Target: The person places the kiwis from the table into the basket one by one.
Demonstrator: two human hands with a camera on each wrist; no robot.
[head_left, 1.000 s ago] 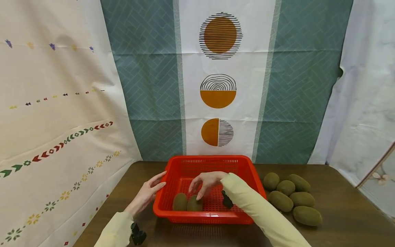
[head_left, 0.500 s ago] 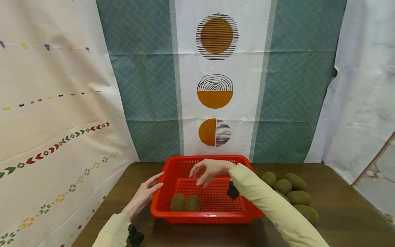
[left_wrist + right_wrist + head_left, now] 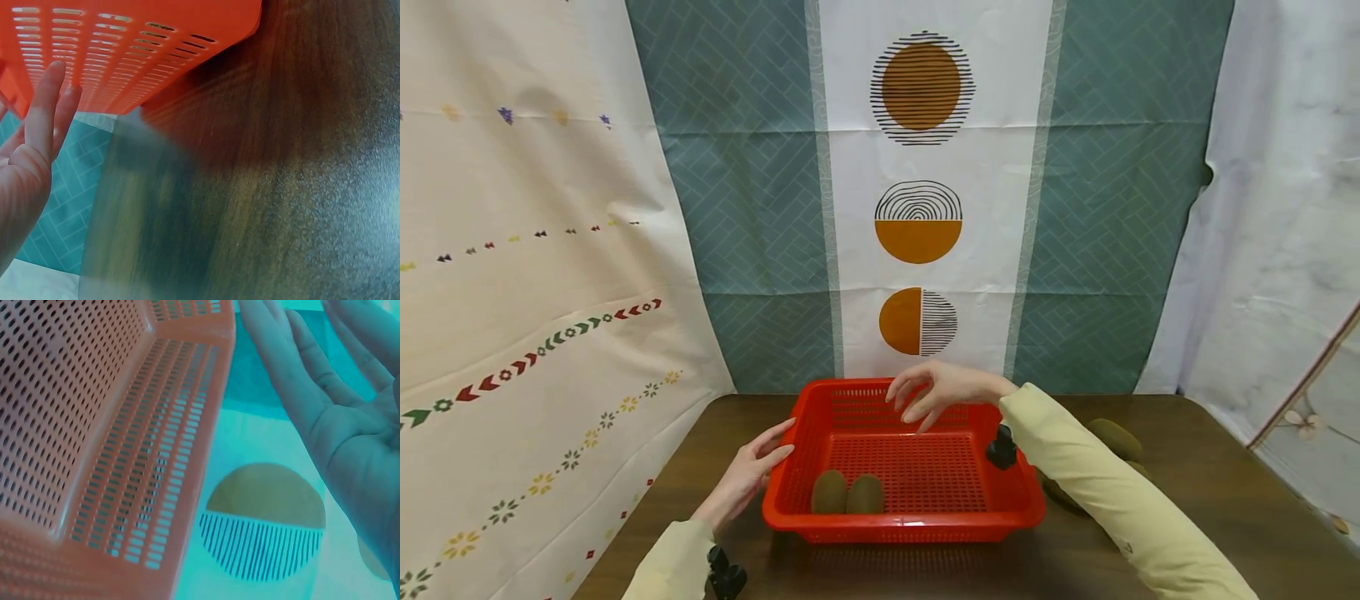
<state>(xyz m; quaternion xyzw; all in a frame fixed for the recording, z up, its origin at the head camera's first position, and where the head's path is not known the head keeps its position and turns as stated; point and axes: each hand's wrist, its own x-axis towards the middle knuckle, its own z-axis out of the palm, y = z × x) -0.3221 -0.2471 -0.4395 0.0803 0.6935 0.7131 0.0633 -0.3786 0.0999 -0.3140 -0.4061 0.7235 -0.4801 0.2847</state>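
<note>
A red plastic basket [image 3: 904, 521] with slotted walls stands on the table. Two brown kiwis [image 3: 830, 492] lie side by side in its front left corner. My left hand [image 3: 747, 475] is at the basket's left wall; in the left wrist view its fingers [image 3: 45, 103] lie extended against or close to the slotted side. Over the back part of the basket hovers my right hand [image 3: 942, 392], fingers loosely bent and holding nothing. The right wrist view shows that hand [image 3: 356, 425] beside the basket rim, its palm bare.
More kiwis [image 3: 1115, 437] lie on the table to the right of the basket, mostly hidden behind the right sleeve [image 3: 1105, 475]. The dark wooden table [image 3: 1210, 500] meets hanging cloths [image 3: 760, 250] at its back and left.
My right hand has let go of the second kiwi in the basket, then risen and moved back and right. The left hand stays at the basket's left side. The view has shifted slightly.
</note>
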